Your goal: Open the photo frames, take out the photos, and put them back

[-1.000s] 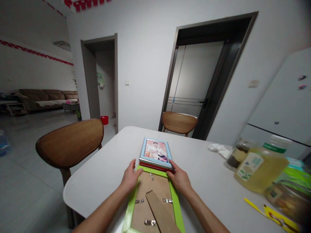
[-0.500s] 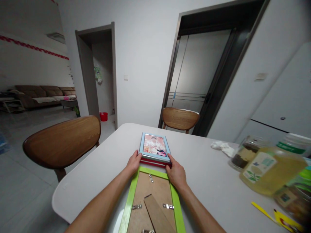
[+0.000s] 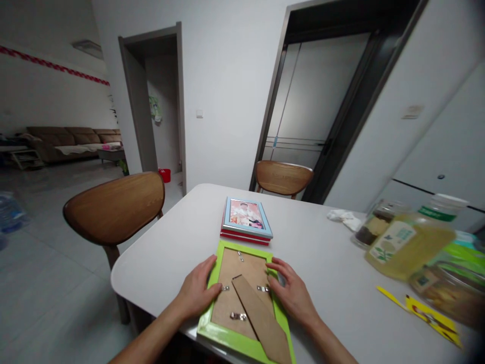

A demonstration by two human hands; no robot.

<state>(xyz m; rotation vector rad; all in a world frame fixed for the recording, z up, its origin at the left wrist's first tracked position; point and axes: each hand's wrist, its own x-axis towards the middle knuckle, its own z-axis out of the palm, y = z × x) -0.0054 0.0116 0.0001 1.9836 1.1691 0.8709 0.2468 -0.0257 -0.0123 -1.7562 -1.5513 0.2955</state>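
A green picture frame [image 3: 210, 323] lies back side up at the near edge of the white table, its brown backing and slanted stand leg showing. My left hand [image 3: 199, 288] holds its left side, thumb on top of the rim. On the right side, my right hand [image 3: 292, 292] grips the rim the same way, thumb near a metal clip. Just beyond the green frame sits a stack of frames [image 3: 246, 233], a light blue one with a pink picture on top and red edges below. Neither hand touches the stack.
At the right of the table [image 3: 322, 263] stand a jar [image 3: 375, 227], a large bottle of yellow liquid [image 3: 411, 247] and a container [image 3: 447, 288]. A crumpled tissue [image 3: 344, 219] and yellow items [image 3: 432, 318] lie nearby. Wooden chairs stand left [image 3: 117, 207] and behind [image 3: 284, 177].
Both hands have left the stack of frames and come back toward me, onto the sides of the green frame. The camera view has shifted slightly.
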